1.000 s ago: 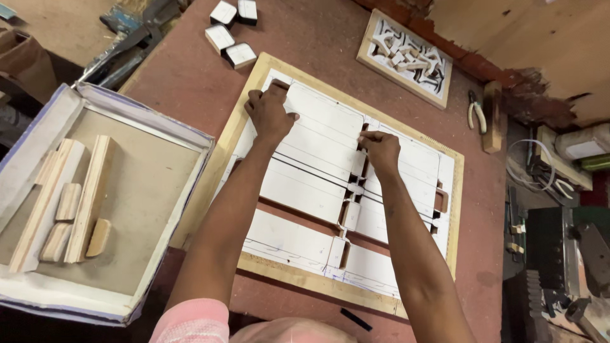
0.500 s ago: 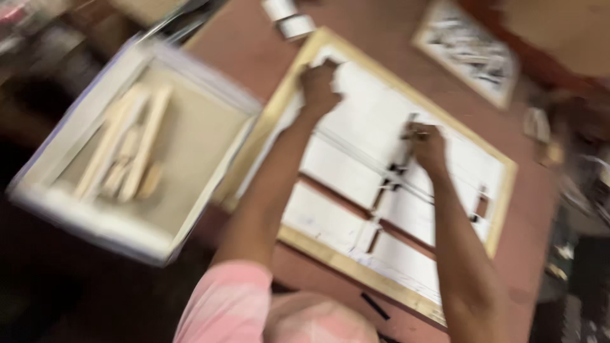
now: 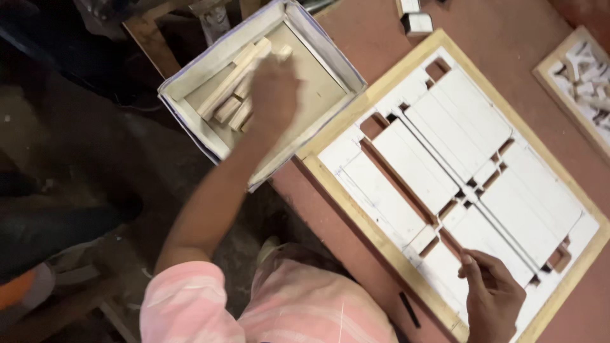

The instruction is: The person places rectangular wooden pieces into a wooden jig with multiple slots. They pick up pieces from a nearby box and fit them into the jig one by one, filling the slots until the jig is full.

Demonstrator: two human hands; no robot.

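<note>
over the shallow white-rimmed cardboard tray (image 3: 190,108), which sits just off the upper left corner of the large wooden-framed board (image 3: 381,238), the left hand (image 3: 274,86) reaches down onto the pale wooden strips (image 3: 225,95) lying inside. its fingers look curled around or onto one of the strips, but motion blur hides whether they have closed on it, so i cannot tell. the step in hand reads as fetching another strip from the tray; the next move seems to call for a firm pinch on a single strip without dragging its neighbours.

at the lower right edge of that same framed board, the right hand (image 3: 492,302) rests with fingers loosely spread, fingertips touching the white rectangular panels (image 3: 457,136) laid inside the frame, holding nothing. the board lies on the reddish-brown table (image 3: 508,32).
</note>
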